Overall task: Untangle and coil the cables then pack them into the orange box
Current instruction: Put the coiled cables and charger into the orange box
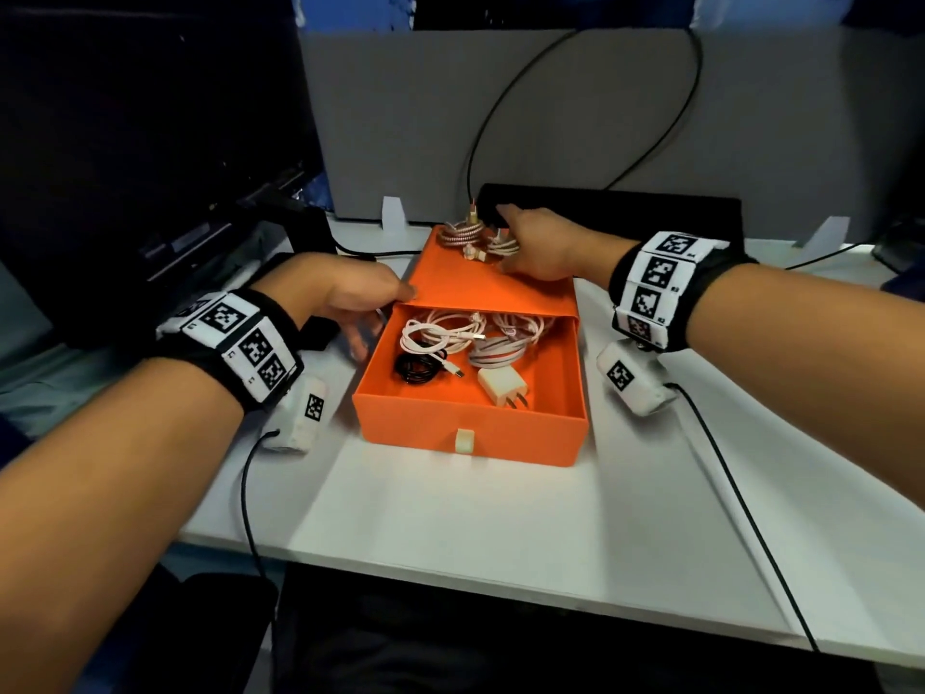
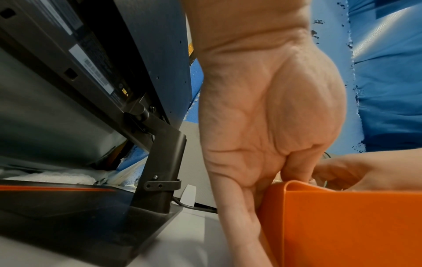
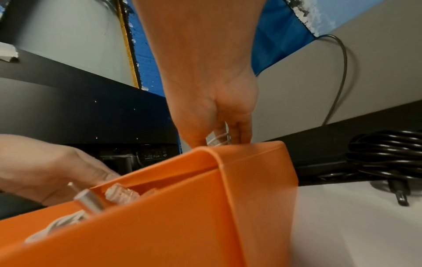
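Note:
The orange box [image 1: 480, 288] stands on the white desk with its drawer [image 1: 425, 423] pulled out toward me. White coiled cables [image 1: 440, 333], a black coil [image 1: 418, 368] and a white charger plug [image 1: 498, 385] lie inside the drawer. On the far end of the box top rests a braided pink-white coil [image 1: 463, 232]. Beside that coil my right hand [image 1: 525, 242] pinches a white coiled cable [image 3: 219, 140]. My left hand [image 1: 380, 305] grips the box's left top corner [image 2: 297, 187], thumb on top and fingers down the side.
A black monitor [image 1: 150, 142] on its stand [image 2: 160, 171] crowds the left. Close behind the box run a long black bar [image 1: 625, 212] and a grey partition [image 1: 550, 117] with a black lead [image 1: 500, 107]. A coiled black cable [image 3: 383, 153] lies right of the box.

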Demonstrator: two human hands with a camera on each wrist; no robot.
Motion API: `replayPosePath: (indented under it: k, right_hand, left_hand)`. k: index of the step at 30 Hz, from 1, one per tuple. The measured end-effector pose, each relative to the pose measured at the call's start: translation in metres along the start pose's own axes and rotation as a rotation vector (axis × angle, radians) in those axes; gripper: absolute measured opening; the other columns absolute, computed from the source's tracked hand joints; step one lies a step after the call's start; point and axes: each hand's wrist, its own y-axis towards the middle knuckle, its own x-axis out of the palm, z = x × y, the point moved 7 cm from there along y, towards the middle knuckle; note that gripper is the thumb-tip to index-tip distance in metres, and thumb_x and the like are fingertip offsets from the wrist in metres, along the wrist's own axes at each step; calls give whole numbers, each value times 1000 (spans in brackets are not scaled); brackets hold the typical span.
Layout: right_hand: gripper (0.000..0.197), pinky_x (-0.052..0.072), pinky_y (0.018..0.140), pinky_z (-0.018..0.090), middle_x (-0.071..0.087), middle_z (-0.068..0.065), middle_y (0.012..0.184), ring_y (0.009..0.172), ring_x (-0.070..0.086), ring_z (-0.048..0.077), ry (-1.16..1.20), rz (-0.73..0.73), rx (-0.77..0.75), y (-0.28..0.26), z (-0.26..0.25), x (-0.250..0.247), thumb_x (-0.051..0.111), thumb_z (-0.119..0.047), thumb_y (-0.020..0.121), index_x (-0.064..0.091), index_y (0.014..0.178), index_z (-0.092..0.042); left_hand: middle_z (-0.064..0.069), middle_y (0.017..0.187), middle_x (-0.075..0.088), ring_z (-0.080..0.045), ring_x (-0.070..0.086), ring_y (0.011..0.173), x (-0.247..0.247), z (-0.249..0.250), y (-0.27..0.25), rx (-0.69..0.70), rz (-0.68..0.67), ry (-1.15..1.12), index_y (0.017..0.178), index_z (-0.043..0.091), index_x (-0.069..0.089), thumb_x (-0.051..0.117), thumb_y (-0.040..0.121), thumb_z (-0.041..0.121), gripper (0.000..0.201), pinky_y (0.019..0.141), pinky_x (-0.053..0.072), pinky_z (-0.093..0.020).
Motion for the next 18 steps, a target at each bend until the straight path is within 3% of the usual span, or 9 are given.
replayPosePath:
  k: [2,3,5,7,10,13,15,18]
  right_hand:
    - [25,52,81,36,69,11,120,101,64,26,-48,27,-6,-2,0,-3,63,-18,96,67,121,-12]
    - [15,51,75,35,70,9,111,92,63,23,-50,42,-2,-3,1,-5,61,-17,97,70,108,-13]
    - [11,53,71,36,70,5,102,86,64,20,1,86,27,-8,7,-15,64,-22,98,72,99,-15]
    - [10,53,70,37,70,3,99,85,65,20,63,179,27,-17,6,-33,66,-25,98,72,99,-18]
    - [14,53,80,40,71,3,105,93,66,22,59,257,-206,-47,-31,-54,68,-25,97,72,108,-18]
    - [27,49,97,38,71,1,121,111,64,20,-23,118,-480,-92,-83,-48,68,-30,97,72,121,-18]
    - [27,47,103,43,72,1,122,117,62,23,-132,32,-567,-106,-103,-28,66,-33,98,72,121,-20]
    - [22,55,84,44,70,-1,100,96,65,24,-241,-101,-529,-105,-106,4,66,-39,96,71,109,-22]
  left_hand:
    - [-20,120,67,-41,69,106,0,-1,0,-1,1,-3,128,6,59,35,111,37,42,81,59,-65]
    - [-20,121,67,-41,69,107,-1,-1,0,-2,0,-2,128,6,59,35,111,37,43,80,59,-65]
    - [-20,122,67,-41,69,107,-1,0,-1,0,-2,-3,129,6,58,35,111,37,43,80,59,-65]
    - [-19,122,66,-41,69,107,-1,0,-1,3,-2,0,129,6,58,36,111,37,43,81,59,-65]
    - [-18,120,67,-40,70,105,-1,1,-2,8,-9,18,126,6,61,36,111,37,42,81,59,-64]
    - [-17,116,69,-39,71,102,1,3,-4,22,-22,43,119,9,66,41,109,38,39,82,59,-65]
    - [-18,113,69,-39,70,101,2,3,-4,25,-11,42,119,8,66,42,108,38,39,82,58,-65]
    - [-20,117,67,-39,70,103,1,3,-5,18,4,23,121,5,63,35,110,34,42,83,58,-65]
